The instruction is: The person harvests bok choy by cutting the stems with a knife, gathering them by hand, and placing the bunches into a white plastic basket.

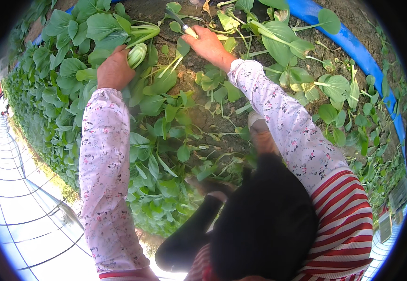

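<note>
My left hand [115, 68] grips a bok choy [137, 55], its pale green, rounded base poking out past the thumb side. Its leaves are mostly hidden behind the hand. Just above it, another bok choy [145, 32] lies with its stalk end to the right and its leaves to the left; whether my fingers also touch it I cannot tell. In my right hand [207, 44] is a knife [190, 31] with a pale handle and a metal ferrule. The blade points up and left, over soil and scattered leaves, apart from the held bok choy.
Dense leafy plants [62, 95] fill the left side. Loose and yellowing leaves [305, 84] litter the soil on the right. A blue hose [354, 47] curves around the far and right edges. A shoe [258, 121] stands on the soil below my right forearm.
</note>
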### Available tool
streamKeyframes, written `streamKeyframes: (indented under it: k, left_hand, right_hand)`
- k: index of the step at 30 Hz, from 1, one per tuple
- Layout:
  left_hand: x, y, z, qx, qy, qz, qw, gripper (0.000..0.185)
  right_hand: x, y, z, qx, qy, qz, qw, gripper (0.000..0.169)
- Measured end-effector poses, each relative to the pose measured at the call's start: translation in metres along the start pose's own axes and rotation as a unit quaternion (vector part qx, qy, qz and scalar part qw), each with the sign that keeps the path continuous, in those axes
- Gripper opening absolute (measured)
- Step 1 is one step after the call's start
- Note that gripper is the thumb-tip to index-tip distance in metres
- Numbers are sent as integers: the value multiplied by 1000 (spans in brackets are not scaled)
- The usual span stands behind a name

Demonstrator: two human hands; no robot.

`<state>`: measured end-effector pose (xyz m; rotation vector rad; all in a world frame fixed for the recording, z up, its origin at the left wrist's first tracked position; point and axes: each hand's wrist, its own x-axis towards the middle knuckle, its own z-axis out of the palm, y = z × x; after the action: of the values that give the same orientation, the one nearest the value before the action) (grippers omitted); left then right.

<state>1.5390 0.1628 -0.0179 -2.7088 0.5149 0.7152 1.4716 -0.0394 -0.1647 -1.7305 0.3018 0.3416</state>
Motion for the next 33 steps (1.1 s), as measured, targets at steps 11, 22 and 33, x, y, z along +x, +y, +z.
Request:
streamKeyframes:
  k: [11, 22, 33]
  left_hand:
    - [-122, 68, -48, -123, 102, 64, 985, 49]
    - [-201, 130, -53, -601, -135, -106, 781, 62]
    - [-229, 138, -45, -754, -27, -10, 656, 80]
  right_hand:
    - [-42, -53, -46, 333, -187, 28, 924, 29]
    - [-131, -44, -86, 412, -231, -78, 878, 58]
    - [-185, -54, -90, 357, -239, -84, 899, 33]
